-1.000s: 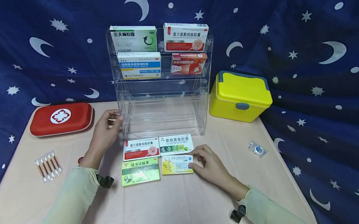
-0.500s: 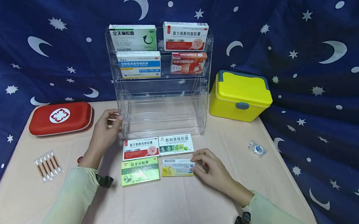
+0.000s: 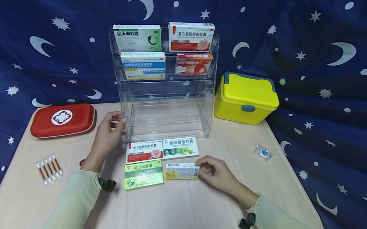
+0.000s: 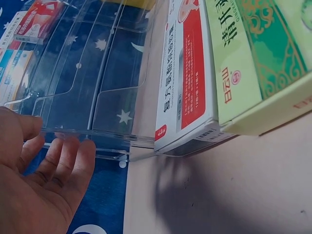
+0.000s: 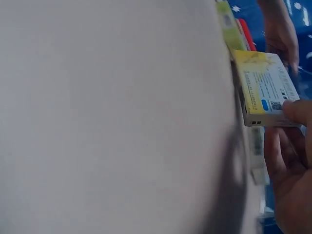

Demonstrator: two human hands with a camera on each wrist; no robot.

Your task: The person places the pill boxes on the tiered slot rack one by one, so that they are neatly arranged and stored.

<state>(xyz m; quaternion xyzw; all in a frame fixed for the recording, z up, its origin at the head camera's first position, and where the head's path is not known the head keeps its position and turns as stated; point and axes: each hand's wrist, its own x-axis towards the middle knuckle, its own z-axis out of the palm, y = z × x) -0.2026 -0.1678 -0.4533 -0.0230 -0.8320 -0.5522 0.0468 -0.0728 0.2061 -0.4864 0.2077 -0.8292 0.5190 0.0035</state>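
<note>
Yellow-and-white medicine box [image 3: 182, 172], lower centre of the head view, pinched at its right end by the right grip [image 3: 219, 174], thumb on the printed face and fingers beneath. The box is tilted, its barcoded edge turned upward; whether its lower edge bears on the surface [image 3: 184, 213] cannot be told. Because the hold lies at one end only, the far end might swivel or droop and strike the green box [image 3: 143, 174] just to its left. The left grip [image 3: 109, 132], left of centre, pinches the left edge of the clear rack [image 3: 167, 130]. With four upright boxes [image 3: 144, 67] in its upper tiers, the rack may be top-heavy: an uneven pull at that edge could shift it and topple them.
</note>
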